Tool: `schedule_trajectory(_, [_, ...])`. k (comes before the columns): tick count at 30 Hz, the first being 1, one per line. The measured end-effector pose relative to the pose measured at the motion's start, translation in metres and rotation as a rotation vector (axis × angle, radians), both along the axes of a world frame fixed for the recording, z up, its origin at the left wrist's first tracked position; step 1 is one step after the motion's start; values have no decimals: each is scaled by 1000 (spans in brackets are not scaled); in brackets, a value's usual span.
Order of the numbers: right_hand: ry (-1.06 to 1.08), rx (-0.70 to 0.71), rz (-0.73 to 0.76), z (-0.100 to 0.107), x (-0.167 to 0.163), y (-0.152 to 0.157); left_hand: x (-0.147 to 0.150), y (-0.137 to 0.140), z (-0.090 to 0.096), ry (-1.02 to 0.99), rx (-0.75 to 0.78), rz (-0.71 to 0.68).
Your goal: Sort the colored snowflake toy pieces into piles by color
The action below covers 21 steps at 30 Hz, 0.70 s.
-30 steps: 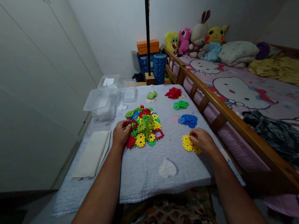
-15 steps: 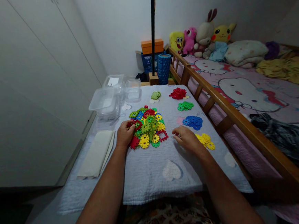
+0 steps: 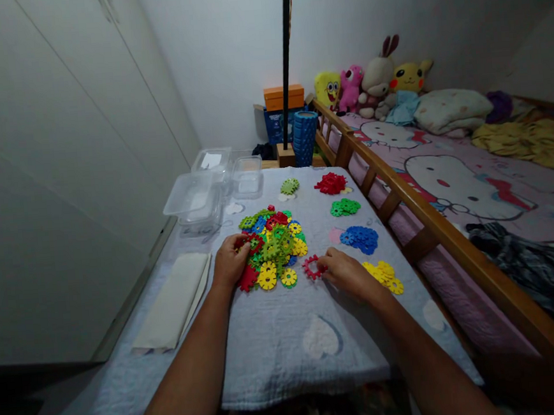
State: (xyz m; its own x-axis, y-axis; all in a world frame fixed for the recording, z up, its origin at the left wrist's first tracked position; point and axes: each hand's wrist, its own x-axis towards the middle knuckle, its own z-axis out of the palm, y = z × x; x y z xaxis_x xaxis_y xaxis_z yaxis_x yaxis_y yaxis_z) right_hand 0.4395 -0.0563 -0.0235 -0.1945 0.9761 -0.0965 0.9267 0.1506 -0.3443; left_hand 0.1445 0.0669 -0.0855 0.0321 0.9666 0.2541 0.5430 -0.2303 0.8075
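On the cloth-covered table (image 3: pixel 273 348) lies a mixed pile of toothed plastic building pieces (image 3: pixel 277 246), in red, yellow, green, lime and blue. My left hand (image 3: pixel 231 262) is at the pile's left side, its fingers closed over the edge of a red toothed piece (image 3: pixel 255 242). Right of the pile, my right hand (image 3: pixel 348 272) pinches a hollow red piece (image 3: pixel 307 270) by its right edge. Sorted heaps stand along the right: red pieces (image 3: pixel 331 183), green pieces (image 3: pixel 345 207), blue pieces (image 3: pixel 361 239) and yellow pieces (image 3: pixel 384 276). Some lime pieces (image 3: pixel 289 185) lie at the back.
Clear plastic containers (image 3: pixel 194 198) stand at the back left, with a folded cream cloth (image 3: pixel 172 302) nearer me. A wooden bed rail (image 3: pixel 390 186) runs along the right edge. Behind the table are a black pole (image 3: pixel 286 66) and a blue ridged cylinder (image 3: pixel 305 138).
My right hand has reached left and closed on the hollow red piece, which is now slightly away from the pile. My left hand stays at the pile. The view has tilted a little upward.
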Motion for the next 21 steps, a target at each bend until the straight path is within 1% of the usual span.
schedule_trajectory(3, [-31, 43, -8, 17, 26, 21, 0, -1, 2, 21, 16, -11])
schedule_trajectory(7, [-74, 153, -63, 34, 58, 72, 0, -1, 3, 24, 16, -8])
schedule_trajectory(10, [-43, 230, -181, 35, 75, 114, 0, -1, 3, 20, 11, -4])
schedule_trajectory(12, [-9, 240, -273, 31, 86, 137, 0, -1, 2, 12, 8, -9])
schedule_trajectory(14, [10, 240, -323, 26, 94, 154, 0, -1, 2, 6, 8, -15])
schedule_trajectory(15, [10, 242, -327, 23, 98, 159, -1, -1, 2, 7, 10, -16])
schedule_trajectory(17, [-13, 222, -288, 18, 102, 165, -1, -1, 2, 15, 16, -15])
schedule_trajectory(21, [-138, 64, -141, 12, 100, 155, 0, -1, 4, 33, 21, -18])
